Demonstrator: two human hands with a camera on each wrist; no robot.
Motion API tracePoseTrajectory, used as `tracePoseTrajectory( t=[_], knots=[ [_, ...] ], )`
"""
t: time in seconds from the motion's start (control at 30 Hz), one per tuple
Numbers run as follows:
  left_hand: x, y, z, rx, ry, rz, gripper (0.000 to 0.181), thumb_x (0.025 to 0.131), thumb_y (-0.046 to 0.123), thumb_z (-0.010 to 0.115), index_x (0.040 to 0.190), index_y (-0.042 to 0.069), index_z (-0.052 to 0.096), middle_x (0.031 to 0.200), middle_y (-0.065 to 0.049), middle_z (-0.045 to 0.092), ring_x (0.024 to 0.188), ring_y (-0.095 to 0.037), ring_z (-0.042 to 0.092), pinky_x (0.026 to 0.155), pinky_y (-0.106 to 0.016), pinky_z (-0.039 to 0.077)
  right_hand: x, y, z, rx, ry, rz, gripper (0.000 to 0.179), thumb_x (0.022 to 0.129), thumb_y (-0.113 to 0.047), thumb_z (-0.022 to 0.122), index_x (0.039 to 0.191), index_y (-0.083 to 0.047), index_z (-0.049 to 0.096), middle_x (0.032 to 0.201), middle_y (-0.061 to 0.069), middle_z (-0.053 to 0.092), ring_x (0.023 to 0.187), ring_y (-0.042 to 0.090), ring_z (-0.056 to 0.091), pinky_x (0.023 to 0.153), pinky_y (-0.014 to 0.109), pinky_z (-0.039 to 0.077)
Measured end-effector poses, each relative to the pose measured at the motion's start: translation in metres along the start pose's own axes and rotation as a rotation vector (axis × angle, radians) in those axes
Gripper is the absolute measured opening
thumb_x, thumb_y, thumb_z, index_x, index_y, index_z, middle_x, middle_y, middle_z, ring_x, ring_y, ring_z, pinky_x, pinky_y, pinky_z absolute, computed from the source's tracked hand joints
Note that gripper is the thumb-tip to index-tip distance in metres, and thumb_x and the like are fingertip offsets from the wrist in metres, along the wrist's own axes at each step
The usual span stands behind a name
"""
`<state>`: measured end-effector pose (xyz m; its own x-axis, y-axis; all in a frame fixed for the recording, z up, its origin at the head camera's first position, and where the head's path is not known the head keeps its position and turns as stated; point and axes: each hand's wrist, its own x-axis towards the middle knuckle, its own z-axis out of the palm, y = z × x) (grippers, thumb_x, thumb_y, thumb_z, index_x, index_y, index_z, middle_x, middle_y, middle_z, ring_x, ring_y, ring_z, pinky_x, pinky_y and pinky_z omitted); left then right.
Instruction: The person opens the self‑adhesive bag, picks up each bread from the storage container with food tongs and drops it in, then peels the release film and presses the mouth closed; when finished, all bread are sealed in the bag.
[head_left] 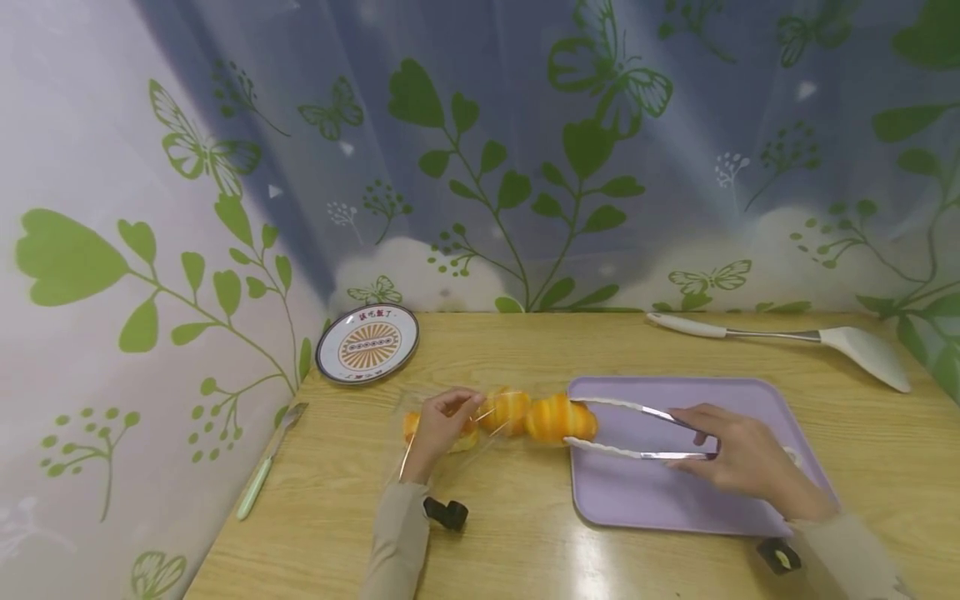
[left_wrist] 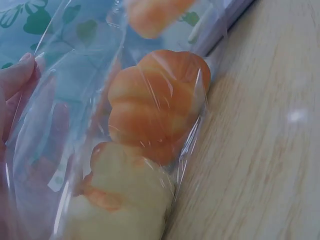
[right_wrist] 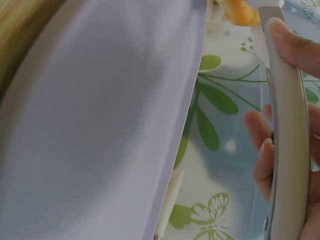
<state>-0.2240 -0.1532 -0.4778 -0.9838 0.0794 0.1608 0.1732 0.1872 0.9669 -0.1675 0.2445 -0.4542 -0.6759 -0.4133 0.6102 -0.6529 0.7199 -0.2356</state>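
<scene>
My left hand (head_left: 441, 429) pinches the edge of a clear plastic bag (left_wrist: 75, 95) lying on the table. Inside the bag are a round striped bread roll (head_left: 508, 408) and a paler bread piece (left_wrist: 120, 205), partly covered by my hand in the head view. The right hand (head_left: 742, 458) grips metal tongs (head_left: 678, 456) with white scalloped tips. Between those tips, at the bag's right end, is another orange-and-yellow roll (head_left: 555, 419). In the right wrist view, the thumb presses along a tong arm (right_wrist: 290, 140). Whether this roll lies wholly within the film is hard to tell.
Beneath the tongs lies a purple tray (head_left: 675, 508). A patterned plate (head_left: 405, 333) stands back left, and a fork with a green handle (head_left: 258, 483) is at the left edge. Behind the tray rests a white spatula (head_left: 862, 354). A printed curtain (head_left: 480, 208) borders the table's back.
</scene>
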Motion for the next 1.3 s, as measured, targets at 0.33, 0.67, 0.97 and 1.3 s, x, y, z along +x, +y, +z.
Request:
tracePoseTrajectory(
  t=[0.33, 0.67, 0.97, 1.3],
  knots=[
    [-0.003, 0.012, 0.001, 0.207, -0.107, 0.065, 0.018, 0.079, 0.021, 0.082, 0.092, 0.011, 0.077, 0.104, -0.005, 0.073, 0.099, -0.012, 0.062, 0.084, -0.031, 0.052, 0.003, 0.001, -0.007, 0.154, -0.189, 0.058, 0.057, 0.059, -0.024, 0.092, 0.108, -0.005, 0.071, 0.086, 0.002, 0.069, 0.064, -0.006, 0.05, 0.052, 0.017, 0.044],
    [-0.006, 0.02, 0.008, 0.306, -0.229, 0.194, 0.018, 0.076, 0.017, 0.084, 0.091, 0.01, 0.078, 0.096, -0.006, 0.071, 0.093, -0.023, 0.062, 0.08, -0.036, 0.051, 0.0, 0.006, -0.011, 0.214, -0.252, 0.115, 0.059, 0.063, -0.026, 0.091, 0.112, -0.004, 0.07, 0.08, -0.003, 0.065, 0.062, -0.008, 0.047, 0.052, 0.019, 0.044],
    [-0.006, 0.024, 0.013, 0.431, -0.289, 0.366, 0.007, 0.083, 0.013, 0.077, 0.086, 0.006, 0.076, 0.09, -0.006, 0.071, 0.087, -0.022, 0.064, 0.084, -0.038, 0.054, -0.005, 0.009, -0.013, 0.209, -0.254, 0.087, 0.059, 0.063, -0.026, 0.091, 0.112, -0.002, 0.07, 0.085, -0.001, 0.067, 0.065, -0.008, 0.048, 0.052, 0.018, 0.043],
    [-0.007, 0.013, 0.009, 0.123, -0.288, 0.23, 0.01, 0.089, 0.006, 0.071, 0.09, -0.002, 0.075, 0.093, -0.017, 0.07, 0.084, -0.001, 0.058, 0.078, -0.023, 0.048, -0.005, 0.012, 0.003, 0.033, -0.035, 0.049, 0.062, 0.05, -0.023, 0.093, 0.107, -0.007, 0.072, 0.074, -0.005, 0.064, 0.057, -0.008, 0.044, 0.05, 0.014, 0.038]
  ],
)
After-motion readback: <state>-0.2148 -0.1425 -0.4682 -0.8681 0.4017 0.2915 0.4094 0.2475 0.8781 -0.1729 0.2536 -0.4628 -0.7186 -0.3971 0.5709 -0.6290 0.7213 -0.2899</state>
